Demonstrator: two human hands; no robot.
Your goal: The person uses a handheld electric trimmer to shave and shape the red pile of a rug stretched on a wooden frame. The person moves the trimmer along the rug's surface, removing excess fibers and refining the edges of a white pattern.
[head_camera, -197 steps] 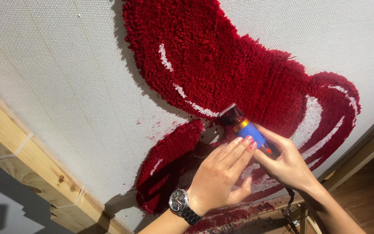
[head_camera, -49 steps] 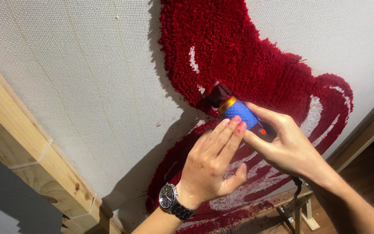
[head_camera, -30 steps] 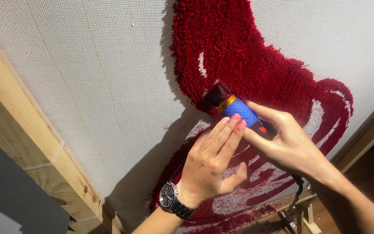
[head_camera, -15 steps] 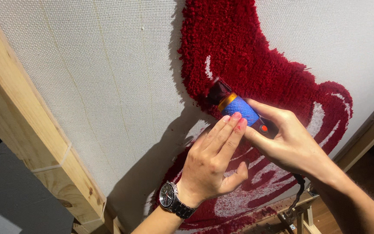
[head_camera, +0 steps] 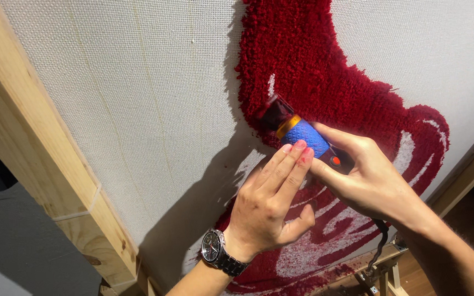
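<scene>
A blue hand-held trimmer [head_camera: 302, 137] with an orange ring and a dark head presses against the edge of a red tufted rug [head_camera: 314, 71] on white backing cloth [head_camera: 138, 98]. My right hand [head_camera: 368, 178] grips the trimmer's body from the right, thumb near its red button. My left hand [head_camera: 267, 205], with a dark wristwatch [head_camera: 218, 255], lies flat on the rug just below the trimmer, its fingertips touching the blue grip. White lines run through the red pile lower down.
A wooden frame beam [head_camera: 45, 159] runs down the left side of the stretched cloth. A second wooden beam [head_camera: 467, 175] shows at the right edge. The trimmer's dark cord [head_camera: 379, 252] hangs down toward a metal stand [head_camera: 382, 271] at the bottom.
The trimmer and both hands have travelled up along the red pile's left edge, from the lower lobe to the tall upper part. The view shifted with them.
</scene>
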